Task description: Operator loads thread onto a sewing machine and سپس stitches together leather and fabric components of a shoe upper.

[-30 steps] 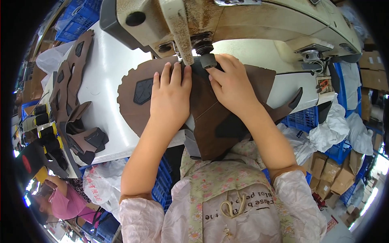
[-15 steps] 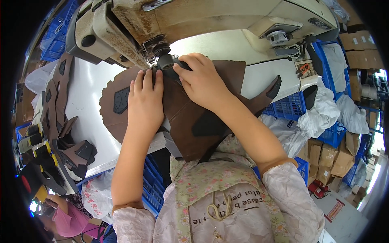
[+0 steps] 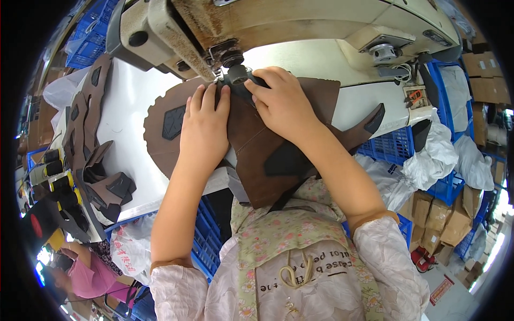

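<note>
A large brown leather-like piece [image 3: 251, 179] with dark patches lies under the sewing machine head [image 3: 176, 32] and hangs over the table's near edge. My left hand [image 3: 205, 125] rests flat on it, fingers stretched out towards the presser foot [image 3: 218, 75]. Just right of the machine's dark roller [image 3: 237, 74], my right hand [image 3: 284, 104] has its fingers bent and closed on a dark part of the piece. Its thumb and fingertips sit close to the roller. The hands and the roller hide the stitching spot.
More brown cut pieces [image 3: 85, 117] lie along the table's left side. Spools of thread [image 3: 61, 182] stand beyond them. Blue crates [image 3: 388, 142] and white plastic bags [image 3: 428, 160] are at the right, cardboard boxes [image 3: 439, 219] below. A person in pink [image 3: 93, 275] sits at lower left.
The whole view has shifted, so everything appears slightly farther right. Both hands and the brown piece keep nearly the same place against the machine.
</note>
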`<action>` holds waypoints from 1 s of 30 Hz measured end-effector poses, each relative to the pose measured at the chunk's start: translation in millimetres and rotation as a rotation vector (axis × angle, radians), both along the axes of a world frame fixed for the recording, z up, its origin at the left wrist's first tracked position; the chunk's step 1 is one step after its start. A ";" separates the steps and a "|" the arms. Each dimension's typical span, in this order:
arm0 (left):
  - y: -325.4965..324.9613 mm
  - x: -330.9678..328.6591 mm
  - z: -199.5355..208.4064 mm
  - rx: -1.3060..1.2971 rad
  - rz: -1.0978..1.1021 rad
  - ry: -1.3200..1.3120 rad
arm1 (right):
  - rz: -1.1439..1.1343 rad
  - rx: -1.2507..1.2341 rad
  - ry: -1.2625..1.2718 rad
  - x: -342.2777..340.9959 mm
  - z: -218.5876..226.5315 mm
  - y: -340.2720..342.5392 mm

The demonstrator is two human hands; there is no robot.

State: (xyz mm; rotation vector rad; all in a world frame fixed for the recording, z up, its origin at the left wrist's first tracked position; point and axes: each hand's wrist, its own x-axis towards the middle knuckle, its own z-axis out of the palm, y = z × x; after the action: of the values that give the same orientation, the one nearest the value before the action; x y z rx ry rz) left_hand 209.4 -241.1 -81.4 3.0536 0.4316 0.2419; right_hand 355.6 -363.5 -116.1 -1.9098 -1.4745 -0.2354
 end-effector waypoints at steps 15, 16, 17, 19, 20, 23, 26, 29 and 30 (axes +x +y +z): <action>7.2 -3.3 4.9 0.001 0.025 -0.063 | 0.045 -0.115 -0.030 4.0 8.3 -6.8; 7.7 -2.8 7.4 0.003 0.027 -0.063 | 0.038 -0.130 -0.036 3.0 8.6 -7.2; 8.0 -2.0 10.2 -0.016 0.029 -0.038 | 0.039 -0.128 -0.036 3.5 9.1 -7.1; 8.4 -4.8 10.5 -0.035 0.033 -0.012 | 0.066 -0.143 -0.046 5.4 10.6 -8.0; 9.0 -8.3 7.1 -0.064 0.026 -0.036 | 0.067 -0.142 -0.047 5.8 11.9 -9.9; 13.8 -14.9 1.4 -0.065 -0.006 -0.053 | 0.115 -0.206 -0.064 9.6 16.3 -12.8; 13.3 -14.8 3.0 -0.028 -0.016 -0.039 | 0.135 -0.207 -0.094 10.5 16.1 -12.3; 14.8 -15.0 1.8 -0.014 -0.012 -0.042 | 0.122 -0.256 -0.078 8.8 19.3 -12.5; 16.3 -14.7 1.3 -0.009 -0.018 -0.045 | 0.118 -0.261 -0.075 8.1 20.5 -12.2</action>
State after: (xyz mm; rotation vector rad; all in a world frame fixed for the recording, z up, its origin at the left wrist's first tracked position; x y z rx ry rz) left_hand 194.7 -224.8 -80.1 3.0352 0.4015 0.3056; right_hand 363.7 -375.7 -95.5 -2.0260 -1.7323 -0.0624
